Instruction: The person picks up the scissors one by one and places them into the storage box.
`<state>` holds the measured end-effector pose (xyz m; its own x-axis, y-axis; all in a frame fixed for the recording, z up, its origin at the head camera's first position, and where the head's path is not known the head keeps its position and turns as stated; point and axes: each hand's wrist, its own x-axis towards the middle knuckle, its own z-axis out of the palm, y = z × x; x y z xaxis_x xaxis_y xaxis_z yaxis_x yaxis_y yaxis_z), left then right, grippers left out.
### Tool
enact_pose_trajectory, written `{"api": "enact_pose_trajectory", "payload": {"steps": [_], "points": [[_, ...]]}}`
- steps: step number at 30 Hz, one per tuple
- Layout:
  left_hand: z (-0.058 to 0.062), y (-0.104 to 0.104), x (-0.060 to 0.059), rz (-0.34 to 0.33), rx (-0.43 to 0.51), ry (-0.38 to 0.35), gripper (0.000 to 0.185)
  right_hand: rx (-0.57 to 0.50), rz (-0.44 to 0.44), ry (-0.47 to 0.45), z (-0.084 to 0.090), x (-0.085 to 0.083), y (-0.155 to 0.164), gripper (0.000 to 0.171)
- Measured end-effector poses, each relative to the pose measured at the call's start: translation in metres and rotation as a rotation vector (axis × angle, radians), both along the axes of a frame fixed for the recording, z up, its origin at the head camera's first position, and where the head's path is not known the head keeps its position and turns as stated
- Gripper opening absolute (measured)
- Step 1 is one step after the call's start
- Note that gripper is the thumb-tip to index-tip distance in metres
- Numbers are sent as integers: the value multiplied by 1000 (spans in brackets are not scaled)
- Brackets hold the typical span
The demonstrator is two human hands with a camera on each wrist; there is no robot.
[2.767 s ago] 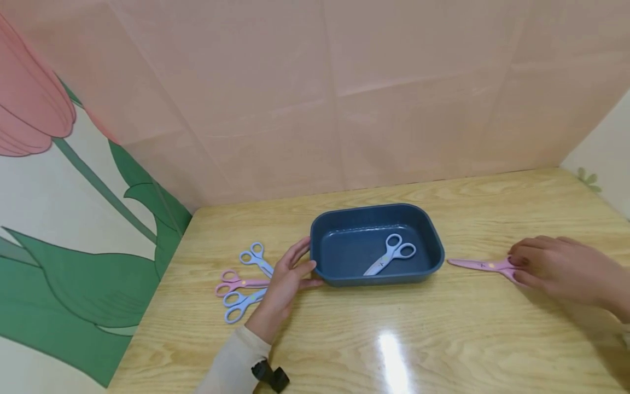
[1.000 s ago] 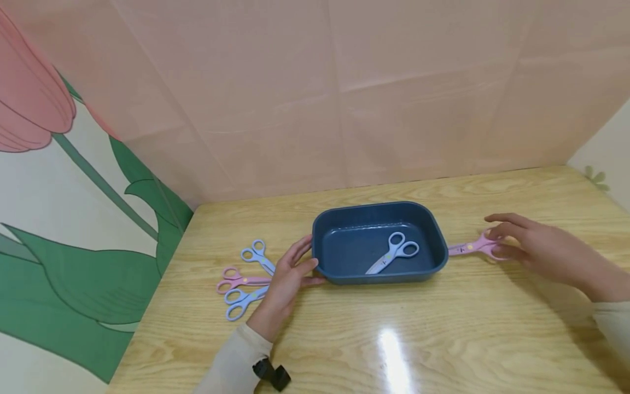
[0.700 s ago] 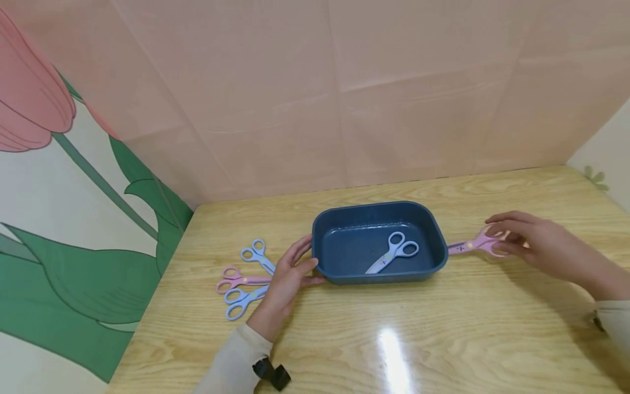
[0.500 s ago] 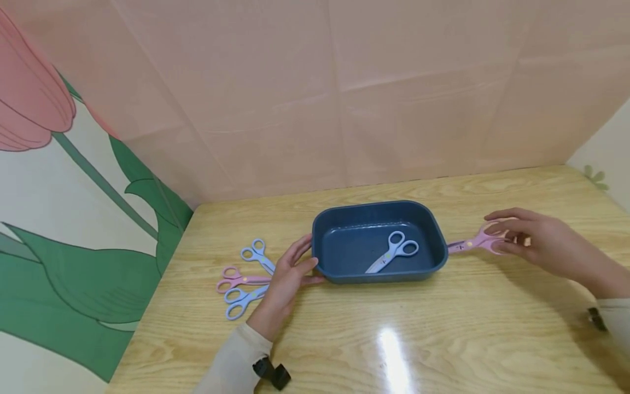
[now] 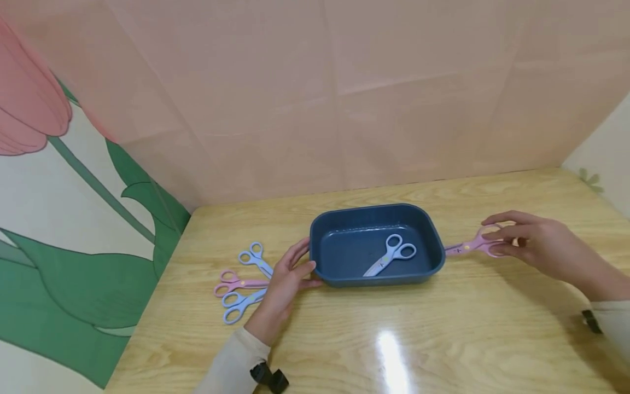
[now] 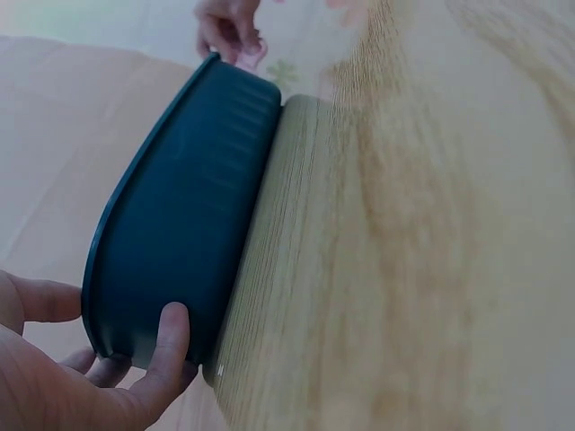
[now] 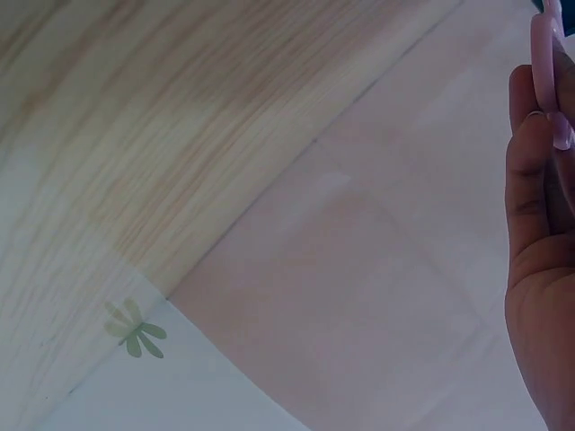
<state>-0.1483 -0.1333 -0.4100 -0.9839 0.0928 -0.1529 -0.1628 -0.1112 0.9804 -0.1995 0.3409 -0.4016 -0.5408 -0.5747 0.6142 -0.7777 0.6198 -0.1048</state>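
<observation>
A dark blue rectangular dish (image 5: 339, 249) stands on the table, with blue-handled scissors (image 5: 390, 255) lying inside at its right. My left hand (image 5: 289, 273) holds the dish's left end; in the left wrist view its fingers spread about the end wall. To the right of the dish, my right hand (image 5: 541, 241) pinches the handle loops of pink scissors (image 5: 470, 248). Their blades point left, with the tip hidden at the dish's right wall. I cannot tell whether it touches. The right wrist view shows only the pink handle (image 7: 544, 63) between thumb and fingers.
Left of my left arm lie more scissors: a blue pair (image 5: 256, 257), a pink pair (image 5: 238, 282) and another blue pair (image 5: 241, 302), their blades partly behind the hand. A pink sheet (image 5: 384, 109) backs the wood-grain table (image 5: 443, 339). A tulip-patterned wall (image 5: 93, 230) stands left.
The right hand has moved left with the pink scissors, and they have turned so that their tip reaches the dish's right wall. In the last second its fingers closed further on the loops.
</observation>
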Motion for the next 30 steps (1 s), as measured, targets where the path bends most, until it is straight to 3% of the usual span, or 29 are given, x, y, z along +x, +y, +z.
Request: {"api": "enact_pose_trajectory", "payload": {"steps": [5,13,22,30], "points": [[1,0,1,4,-3,-8,57,10,-7,10,1,0,-1,56],[1,0,0,3,-5,-3,57,36,-28,59,0,0,-3,66],[4,-1,0,3,-15,10,58,44,-28,128,-2,-3,-4,67],[1,-2,1,-7,-5,14,58,33,-15,135,-7,-4,-3,67]]}}
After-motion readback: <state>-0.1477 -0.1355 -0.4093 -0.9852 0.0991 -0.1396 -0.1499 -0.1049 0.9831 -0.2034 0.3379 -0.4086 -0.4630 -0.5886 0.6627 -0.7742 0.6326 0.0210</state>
